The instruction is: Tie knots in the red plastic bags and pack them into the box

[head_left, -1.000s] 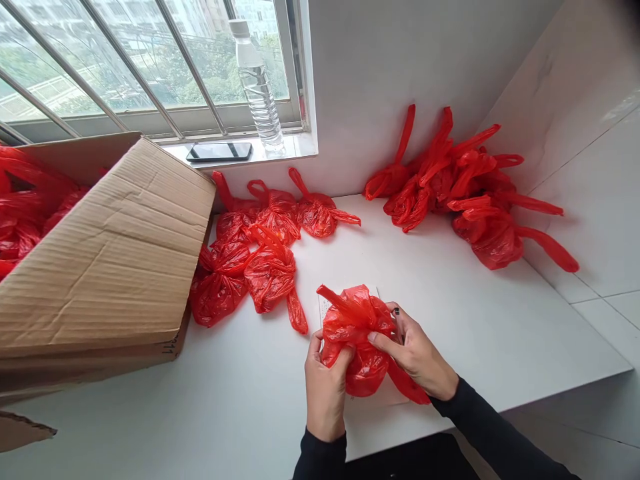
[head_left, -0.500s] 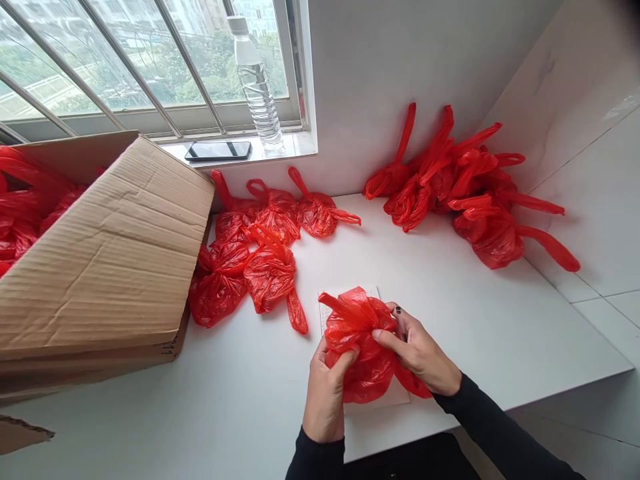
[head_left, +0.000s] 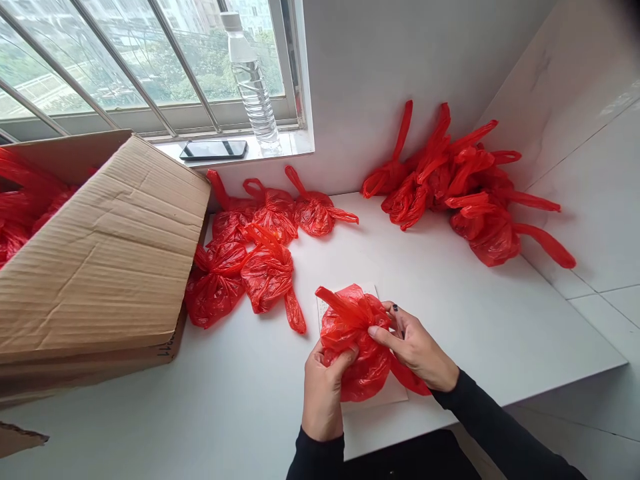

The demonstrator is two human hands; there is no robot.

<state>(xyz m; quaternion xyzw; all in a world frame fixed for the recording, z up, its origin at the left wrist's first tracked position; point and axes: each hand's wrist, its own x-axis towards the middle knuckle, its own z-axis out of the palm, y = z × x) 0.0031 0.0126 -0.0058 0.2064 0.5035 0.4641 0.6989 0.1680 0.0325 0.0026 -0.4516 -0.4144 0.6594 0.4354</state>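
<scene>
Between my hands is a red plastic bag [head_left: 364, 373], gathered and knotted near its top, one handle loop sticking up to the left. My left hand [head_left: 325, 387] grips its left side, thumb pressed on the film. With thumb and fingers, my right hand [head_left: 417, 350] pinches the bag by the knot; a dark ring-like band shows on one finger. The other handle hangs under the right hand. Beneath the bag lies a white printed sheet [head_left: 373, 291], mostly covered. What the bag contains cannot be made out.
Several knotted red bags [head_left: 267, 277] lie left of the sheet, beside an open cardboard box [head_left: 115, 247] with more red bags. Another pile of bags [head_left: 450, 177] rests against the far right corner. A phone [head_left: 214, 150] and water bottle [head_left: 255, 93] occupy the windowsill.
The whole view has shifted slightly, so everything appears a little further left. Both hands keep their hold on the bag, with hardly any change in the fingers.
</scene>
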